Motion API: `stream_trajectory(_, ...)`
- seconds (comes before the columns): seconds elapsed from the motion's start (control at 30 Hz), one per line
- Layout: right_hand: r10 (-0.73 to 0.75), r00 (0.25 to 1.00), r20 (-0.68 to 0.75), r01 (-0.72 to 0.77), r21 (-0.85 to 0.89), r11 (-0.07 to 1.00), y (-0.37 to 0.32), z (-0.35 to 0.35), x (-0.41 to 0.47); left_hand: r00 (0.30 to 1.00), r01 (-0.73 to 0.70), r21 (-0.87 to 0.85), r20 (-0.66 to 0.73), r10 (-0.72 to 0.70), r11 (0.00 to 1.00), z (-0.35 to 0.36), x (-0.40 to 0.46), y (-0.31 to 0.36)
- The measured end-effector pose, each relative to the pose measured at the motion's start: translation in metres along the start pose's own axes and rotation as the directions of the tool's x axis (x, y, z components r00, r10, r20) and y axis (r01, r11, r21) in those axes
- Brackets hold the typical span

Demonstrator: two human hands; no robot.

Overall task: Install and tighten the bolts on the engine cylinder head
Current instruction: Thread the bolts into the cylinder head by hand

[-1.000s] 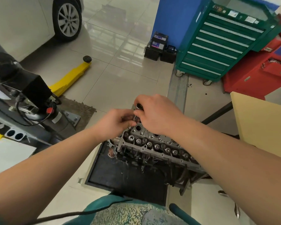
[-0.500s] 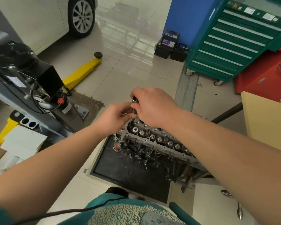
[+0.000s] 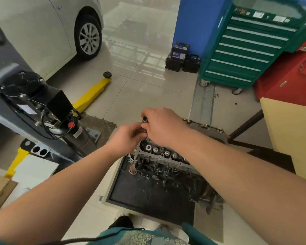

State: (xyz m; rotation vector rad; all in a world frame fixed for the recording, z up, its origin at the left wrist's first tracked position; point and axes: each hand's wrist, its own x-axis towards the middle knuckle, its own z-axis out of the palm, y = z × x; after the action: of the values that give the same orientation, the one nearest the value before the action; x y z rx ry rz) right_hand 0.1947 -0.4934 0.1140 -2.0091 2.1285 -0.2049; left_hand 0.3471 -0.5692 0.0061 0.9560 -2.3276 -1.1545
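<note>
The grey engine cylinder head [image 3: 168, 154] sits on an engine block above a black tray, its row of round valve buckets showing. A dark metal socket tool [image 3: 145, 119] stands upright over the head's far left corner. My right hand [image 3: 163, 127] is closed around its top from the right. My left hand [image 3: 126, 137] pinches its lower part from the left. The bolt under the tool is hidden by my fingers.
A black drip tray [image 3: 148, 197] lies under the engine. A grey lift post with a black motor [image 3: 41, 106] stands left, with a yellow lift arm [image 3: 92, 93]. A green tool cabinet [image 3: 245, 50], red cabinet [image 3: 290, 76], tan board [image 3: 293, 135], batteries [image 3: 181, 57] and a white car [image 3: 42, 32] surround the spot.
The view has shifted a little, so the engine and the hands sit lower and further right. Both hands stay on the tool at the same corner of the head.
</note>
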Motion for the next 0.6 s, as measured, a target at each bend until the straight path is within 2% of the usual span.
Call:
stream_trajectory(0.1, 0.089, 0.994, -0.068, -0.097, -0.128, 0.987, -0.004, -0.001, -0.003, 0.997, -0.07, -0.096, -0.049, 0.066, 0.993, 0.003, -0.002, 0.005)
stream_trajectory(0.2, 0.123, 0.991, -0.053, -0.128, -0.108, 0.986, -0.008, -0.005, -0.003, 0.991, -0.097, -0.089, -0.099, 0.088, 0.991, -0.003, 0.002, 0.007)
stream_trajectory(0.27, 0.06, 0.998, -0.022, -0.062, -0.072, 0.995, -0.01, -0.01, -0.005, 0.993, -0.114, -0.049, -0.032, 0.113, 0.992, -0.011, 0.009, 0.008)
stream_trajectory(0.33, 0.02, 1.0, 0.024, -0.019, -0.055, 0.998, -0.011, -0.015, -0.005, 0.989, -0.103, -0.054, 0.099, 0.108, 0.993, -0.02, 0.015, 0.006)
stream_trajectory(0.4, 0.092, 0.996, 0.024, -0.089, -0.105, 0.991, -0.014, -0.016, -0.003, 0.976, -0.091, -0.121, 0.187, 0.113, 0.988, -0.026, 0.019, 0.006)
stream_trajectory(0.5, 0.251, 0.967, -0.046, -0.255, -0.222, 0.941, -0.022, -0.016, 0.002, 0.981, -0.127, -0.119, 0.13, 0.143, 0.985, -0.031, 0.024, 0.01)
stream_trajectory(0.6, 0.202, 0.977, -0.067, -0.212, -0.199, 0.957, -0.029, -0.011, -0.002, 0.982, -0.109, -0.083, 0.145, 0.121, 0.99, -0.03, 0.028, 0.008)
